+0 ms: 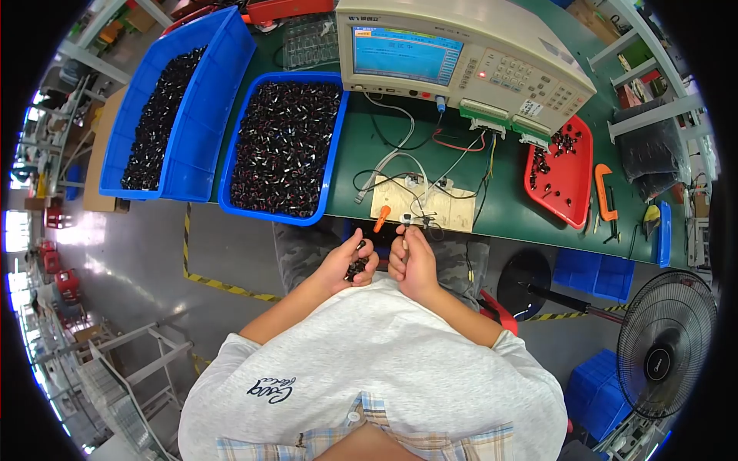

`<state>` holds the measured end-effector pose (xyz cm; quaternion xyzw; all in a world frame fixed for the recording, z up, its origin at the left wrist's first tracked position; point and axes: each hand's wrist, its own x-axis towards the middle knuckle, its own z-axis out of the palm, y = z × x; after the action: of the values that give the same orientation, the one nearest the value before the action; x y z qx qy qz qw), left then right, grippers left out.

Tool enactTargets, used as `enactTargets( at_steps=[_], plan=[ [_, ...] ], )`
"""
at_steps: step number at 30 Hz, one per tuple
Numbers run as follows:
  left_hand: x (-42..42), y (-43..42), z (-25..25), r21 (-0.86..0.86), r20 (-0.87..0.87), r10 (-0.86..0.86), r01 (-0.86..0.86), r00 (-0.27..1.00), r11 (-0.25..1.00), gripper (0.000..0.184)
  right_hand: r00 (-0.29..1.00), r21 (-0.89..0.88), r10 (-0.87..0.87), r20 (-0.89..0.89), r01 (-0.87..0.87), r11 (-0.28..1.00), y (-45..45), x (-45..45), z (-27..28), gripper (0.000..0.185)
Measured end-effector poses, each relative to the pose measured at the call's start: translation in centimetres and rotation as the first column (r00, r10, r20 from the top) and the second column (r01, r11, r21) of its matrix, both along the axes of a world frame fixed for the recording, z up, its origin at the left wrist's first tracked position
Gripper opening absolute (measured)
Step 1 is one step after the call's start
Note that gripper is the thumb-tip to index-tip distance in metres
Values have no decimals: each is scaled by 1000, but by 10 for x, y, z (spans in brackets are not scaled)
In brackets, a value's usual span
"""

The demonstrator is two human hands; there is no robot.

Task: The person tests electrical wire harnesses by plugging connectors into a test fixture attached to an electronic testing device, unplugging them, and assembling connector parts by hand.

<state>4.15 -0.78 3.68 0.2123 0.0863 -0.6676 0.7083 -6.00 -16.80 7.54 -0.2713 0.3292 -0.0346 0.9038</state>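
My left hand (pixel 337 266) is curled closed around several small dark electronic components (pixel 356 269). My right hand (pixel 417 266) has thumb and index finger pinched together at the front edge of a pale wooden board (pixel 461 215). Its fingertips are at a small white socket (pixel 407 219). A small dark component (pixel 403 230) seems to be between them, partly hidden by the fingers. Left of the socket, an orange lever (pixel 382 219) sticks out from the board. Wires run from the board to a bench tester (pixel 469 46) with a lit blue screen (pixel 403 55).
A shallow blue tray (pixel 336 161) and a deeper blue bin (pixel 204 115) hold many dark components. At right, a red tray (pixel 588 154) contains scattered components. An orange clamp (pixel 603 192) lies beside it. A fan (pixel 661 346) stands at lower right.
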Motion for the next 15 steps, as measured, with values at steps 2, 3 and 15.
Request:
enactTargets(
  at_steps=[2, 3, 15],
  plan=[
    [0, 1, -5, -9, -23, 3, -3, 1000, 1000, 42, 1000, 42, -7, -4, 7, 999, -1, 0, 1, 17],
    [0, 0, -3, -14, -35, 4, -4, 999, 1000, 41, 1000, 25, -10, 5, 10, 1000, 0, -1, -1, 17],
    [-6, -4, 1, 71, 14, 51, -52, 999, 996, 45, 999, -34, 26, 20, -25, 999, -3, -3, -2, 20]
  ],
)
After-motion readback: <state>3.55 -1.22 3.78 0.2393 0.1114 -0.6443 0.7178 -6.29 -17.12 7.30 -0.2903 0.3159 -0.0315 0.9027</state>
